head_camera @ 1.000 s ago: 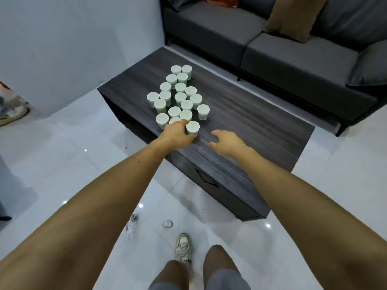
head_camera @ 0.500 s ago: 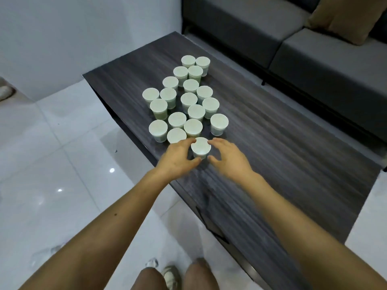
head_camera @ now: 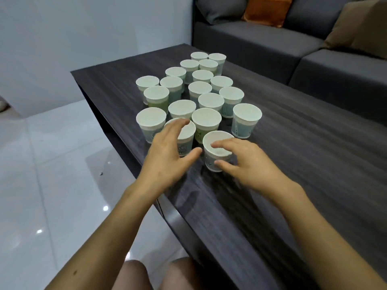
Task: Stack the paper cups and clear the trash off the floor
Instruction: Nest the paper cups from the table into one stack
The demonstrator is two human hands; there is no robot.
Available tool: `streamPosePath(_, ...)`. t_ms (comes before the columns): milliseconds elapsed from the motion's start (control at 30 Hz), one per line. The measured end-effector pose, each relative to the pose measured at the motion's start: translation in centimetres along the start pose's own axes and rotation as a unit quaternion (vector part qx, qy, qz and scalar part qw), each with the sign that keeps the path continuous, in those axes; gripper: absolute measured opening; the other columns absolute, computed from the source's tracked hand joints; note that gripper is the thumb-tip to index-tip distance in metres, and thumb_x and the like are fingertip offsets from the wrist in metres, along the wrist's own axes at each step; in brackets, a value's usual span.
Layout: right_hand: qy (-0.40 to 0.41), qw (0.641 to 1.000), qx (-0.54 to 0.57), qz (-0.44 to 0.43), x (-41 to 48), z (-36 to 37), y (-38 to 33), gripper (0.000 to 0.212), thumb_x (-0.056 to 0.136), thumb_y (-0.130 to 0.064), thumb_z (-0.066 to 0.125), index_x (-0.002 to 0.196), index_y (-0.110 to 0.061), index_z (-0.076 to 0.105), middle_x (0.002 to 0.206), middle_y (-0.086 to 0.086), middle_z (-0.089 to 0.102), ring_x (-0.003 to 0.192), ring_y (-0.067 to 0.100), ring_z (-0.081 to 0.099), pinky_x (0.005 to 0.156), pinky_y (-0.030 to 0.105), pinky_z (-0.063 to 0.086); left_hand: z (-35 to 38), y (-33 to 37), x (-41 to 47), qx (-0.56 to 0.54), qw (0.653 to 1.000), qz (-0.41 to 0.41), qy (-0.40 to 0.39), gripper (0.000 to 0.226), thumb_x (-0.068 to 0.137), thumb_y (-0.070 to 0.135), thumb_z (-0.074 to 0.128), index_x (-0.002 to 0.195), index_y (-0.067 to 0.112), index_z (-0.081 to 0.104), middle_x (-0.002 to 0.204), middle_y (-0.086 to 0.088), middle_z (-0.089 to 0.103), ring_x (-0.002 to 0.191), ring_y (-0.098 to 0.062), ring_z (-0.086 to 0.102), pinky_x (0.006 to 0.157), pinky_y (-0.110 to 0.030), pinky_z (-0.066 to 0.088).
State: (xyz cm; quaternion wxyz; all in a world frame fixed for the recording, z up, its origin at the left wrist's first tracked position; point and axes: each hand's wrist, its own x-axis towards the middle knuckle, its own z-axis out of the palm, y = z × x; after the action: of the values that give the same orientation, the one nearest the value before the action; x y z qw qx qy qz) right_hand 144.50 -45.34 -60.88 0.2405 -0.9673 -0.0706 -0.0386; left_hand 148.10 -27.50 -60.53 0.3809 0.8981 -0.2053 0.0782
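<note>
The nearest paper cup (head_camera: 216, 138) sits at the counter's (head_camera: 303, 153) near edge, in front of the cup cluster (head_camera: 206, 88). Half a second ago both hands flanked it. Now the right hand (head_camera: 251, 166) pinches it, thumb on the wall and fingers over the rim. The left hand (head_camera: 167, 155) has shifted, its fingers spread loosely over the neighbouring cup (head_camera: 187, 135). Stacking looks about to begin.

Pale green-white cups (head_camera: 247, 119) — dark woodgrain table (head_camera: 303, 164) — grey sofa (head_camera: 272, 40).

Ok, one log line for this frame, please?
right hand: grips nearest cup | left hand: above next cup | other cups: clustered on table
</note>
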Motion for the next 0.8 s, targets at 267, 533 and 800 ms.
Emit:
streamPosePath(267, 0.092, 0.993, 0.066, -0.019, 0.8, 1.5, -0.1, 0.015, 0.082, -0.024, 0.065, 0.093, -0.014, 0.07, 0.099, 0.004, 0.07, 0.096, 0.024, 0.061, 0.086, 0.041, 0.048, 3.1, -2.3, 0.8, -0.022, 0.987, -0.08, 0.137, 0.067, 0.071, 0.021, 0.074, 0.131, 0.021, 0.043, 0.147, -0.004, 0.028, 0.137, -0.02, 0.022, 0.101, -0.012, 0.011)
streamPosePath(533, 0.202, 0.975, 0.083, -0.042, 1.9, 0.8, -0.7, 0.028, 0.076, -0.035, 0.054, 0.076, -0.01, 0.067, 0.084, 0.006, 0.067, 0.081, 0.025, 0.061, 0.072, 0.039, 0.05, 4.5, -2.1, 1.1, -0.113, 0.966, -0.114, 0.203, 0.081, 0.068, 0.013, 0.076, 0.136, 0.016, 0.032, 0.139, -0.005, 0.035, 0.13, -0.016, 0.034, 0.105, -0.016, 0.024)
streamPosePath(800, 0.357, 0.922, 0.105, -0.108, 0.9, -2.0, -1.4, 0.027, 0.079, -0.035, 0.055, 0.086, -0.014, 0.068, 0.092, 0.0, 0.066, 0.086, 0.024, 0.059, 0.074, 0.024, 0.041, 5.4, -0.1, -0.1, -0.148, 0.977, -0.071, 0.133, 0.093, 0.065, 0.02, 0.081, 0.14, 0.023, 0.024, 0.105, 0.022, 0.051, 0.101, 0.0, 0.05, 0.084, -0.004, 0.037)
